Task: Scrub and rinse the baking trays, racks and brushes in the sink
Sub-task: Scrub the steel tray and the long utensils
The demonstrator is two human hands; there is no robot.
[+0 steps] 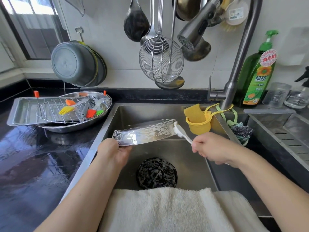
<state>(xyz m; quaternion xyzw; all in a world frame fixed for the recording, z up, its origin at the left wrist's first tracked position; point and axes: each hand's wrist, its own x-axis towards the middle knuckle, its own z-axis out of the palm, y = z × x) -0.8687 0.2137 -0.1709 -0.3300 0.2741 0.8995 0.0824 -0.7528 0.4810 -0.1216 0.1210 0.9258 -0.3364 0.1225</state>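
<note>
My left hand (115, 152) grips the near left edge of a soapy steel tray (145, 133), held tilted above the sink (197, 166). My right hand (209, 148) holds the handle of a white scrub brush (179, 131), and its foamy head touches the tray's right end. On the counter to the left sits a rectangular baking tray (21, 113) with a wire rack (50, 113) and several orange, yellow and green silicone brushes (78, 109), partly resting in an oval steel dish (107, 101).
The faucet (194, 32) hangs over the sink's back right, a black drain strainer (157, 173) lies in the basin. A yellow sponge cup (199, 124) hangs on the right wall, green dish soap (257, 72) stands behind. A white towel (167, 210) covers the front edge. The black counter (33, 156) is wet.
</note>
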